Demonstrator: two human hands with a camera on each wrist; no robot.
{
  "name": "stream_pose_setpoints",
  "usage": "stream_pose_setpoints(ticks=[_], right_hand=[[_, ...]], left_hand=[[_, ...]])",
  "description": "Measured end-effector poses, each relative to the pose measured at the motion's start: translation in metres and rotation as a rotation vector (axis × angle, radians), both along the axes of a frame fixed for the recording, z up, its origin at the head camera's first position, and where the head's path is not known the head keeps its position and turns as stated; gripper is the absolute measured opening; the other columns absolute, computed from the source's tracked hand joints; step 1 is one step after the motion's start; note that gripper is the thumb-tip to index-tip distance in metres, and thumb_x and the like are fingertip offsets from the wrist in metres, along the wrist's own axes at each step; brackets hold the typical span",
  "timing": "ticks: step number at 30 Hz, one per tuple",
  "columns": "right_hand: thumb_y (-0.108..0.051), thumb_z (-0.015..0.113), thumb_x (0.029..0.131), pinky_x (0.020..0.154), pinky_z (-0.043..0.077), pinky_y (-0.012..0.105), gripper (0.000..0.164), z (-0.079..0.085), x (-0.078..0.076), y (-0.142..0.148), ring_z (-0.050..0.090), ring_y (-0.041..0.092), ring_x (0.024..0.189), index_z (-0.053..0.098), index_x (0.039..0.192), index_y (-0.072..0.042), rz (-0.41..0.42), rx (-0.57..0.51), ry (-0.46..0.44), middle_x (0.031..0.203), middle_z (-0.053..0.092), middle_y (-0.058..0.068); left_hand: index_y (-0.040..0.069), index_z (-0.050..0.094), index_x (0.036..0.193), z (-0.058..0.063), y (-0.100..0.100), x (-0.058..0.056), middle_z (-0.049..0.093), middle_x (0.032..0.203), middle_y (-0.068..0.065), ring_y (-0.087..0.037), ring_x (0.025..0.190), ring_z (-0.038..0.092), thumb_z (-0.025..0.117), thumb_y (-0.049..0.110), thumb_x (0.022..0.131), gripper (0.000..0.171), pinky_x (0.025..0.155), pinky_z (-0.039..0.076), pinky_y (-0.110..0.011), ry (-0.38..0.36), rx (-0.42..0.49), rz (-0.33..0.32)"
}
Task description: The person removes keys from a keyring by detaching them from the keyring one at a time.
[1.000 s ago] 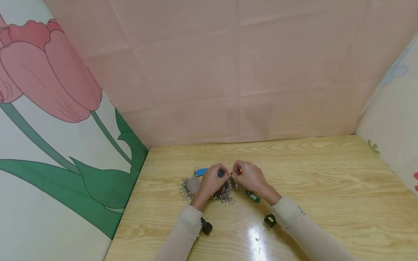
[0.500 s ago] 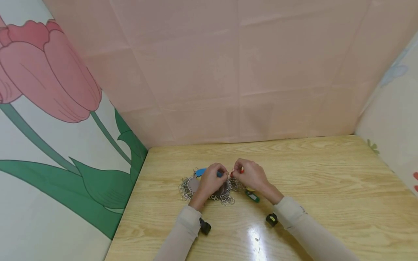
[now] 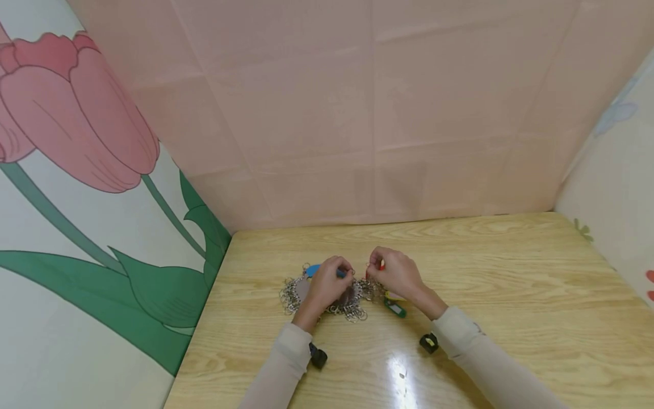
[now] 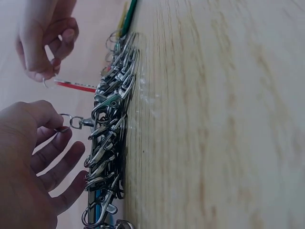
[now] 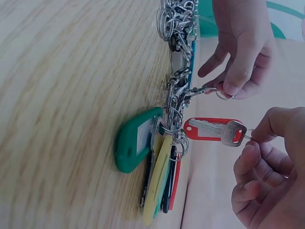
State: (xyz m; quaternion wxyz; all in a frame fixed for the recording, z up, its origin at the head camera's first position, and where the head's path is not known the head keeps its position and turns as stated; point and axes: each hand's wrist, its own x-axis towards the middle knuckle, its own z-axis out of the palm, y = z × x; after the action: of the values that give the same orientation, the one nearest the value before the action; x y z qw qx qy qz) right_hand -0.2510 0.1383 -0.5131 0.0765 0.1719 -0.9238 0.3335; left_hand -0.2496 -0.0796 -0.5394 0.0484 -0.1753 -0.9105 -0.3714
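My left hand [image 3: 327, 285] pinches a split ring [image 5: 227, 96] between thumb and index finger, its other fingers spread. That ring joins a metal swivel clasp [image 4: 86, 122] at the edge of a bundle of silver clasps [image 4: 108, 143]. A little to the right, my right hand [image 3: 397, 272] pinches a thin ring carrying a silver key [image 5: 232, 133] and a red key tag [image 5: 199, 135]. Key and tag hang apart from the left hand's ring. Close by the bundle lie a green key tag [image 5: 136, 143] and a yellow key tag [image 5: 157, 183].
A blue flat piece [image 3: 313, 270] shows at the bundle's back edge. Small black devices [image 3: 319, 357] sit beneath both wrists. The wooden table [image 3: 511, 284] meets a pink cloth backdrop [image 3: 306, 113] behind and a tulip-painted panel [image 3: 102, 113] at the left.
The hands were together at the rings one second ago. My right hand has drawn away right and slightly back with the key and red tag; the left hand has shifted slightly left.
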Motion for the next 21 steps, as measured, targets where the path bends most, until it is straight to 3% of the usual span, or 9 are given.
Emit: stream_pose_setpoints(ticks=[21], right_hand=[[-0.018, 0.074, 0.093, 0.045, 0.032, 0.026, 0.006, 0.006, -0.002, 0.014, 0.042, 0.008, 0.049, 0.068, 0.092, -0.016, -0.028, 0.011, 0.038, 0.078, 0.068, -0.004]], left_hand=[[0.021, 0.072, 0.107, 0.0, -0.003, 0.001, 0.071, 0.106, 0.005, -0.014, 0.095, 0.07, 0.067, 0.024, 0.104, 0.006, 0.077, 0.056, -0.028, -0.002, -0.012, 0.007]])
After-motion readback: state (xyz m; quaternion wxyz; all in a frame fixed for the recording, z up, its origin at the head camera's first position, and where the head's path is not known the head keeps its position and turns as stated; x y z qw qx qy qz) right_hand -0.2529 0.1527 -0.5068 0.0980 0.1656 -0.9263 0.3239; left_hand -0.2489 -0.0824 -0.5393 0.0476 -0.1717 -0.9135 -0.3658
